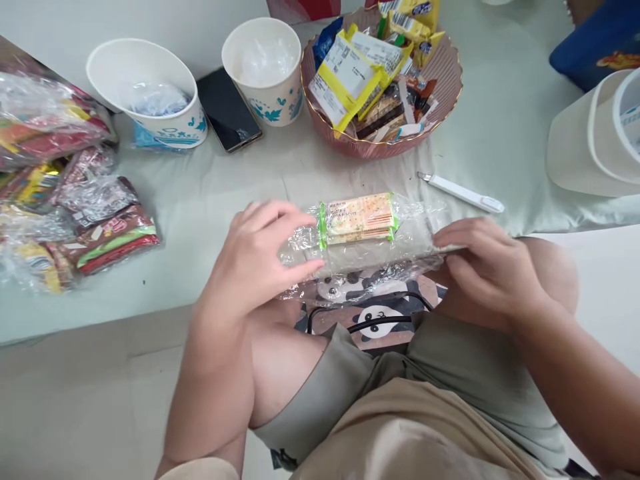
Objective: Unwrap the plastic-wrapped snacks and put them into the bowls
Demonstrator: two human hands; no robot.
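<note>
Two packs of biscuits [357,219] in green-edged wrappers lie stacked on a clear plastic bag [420,215] at the table's front edge. Part of the bag hangs over that edge towards my lap. On the left, my left hand [260,257] has thumb and fingers apart, close beside the biscuits and over the bag's left end. Fingers and thumb of my right hand [487,263] pinch the bag's right end. Just beyond that hand lies a white utility knife [463,192].
A pink bowl [380,150] of wrapped snacks stands behind the biscuits. Two paper tubs [275,110] holding plastic bags flank a dark phone [227,110]. Bagged snacks [115,233] pile up at left; white plastic containers [575,147] and a blue package [595,47] are at right.
</note>
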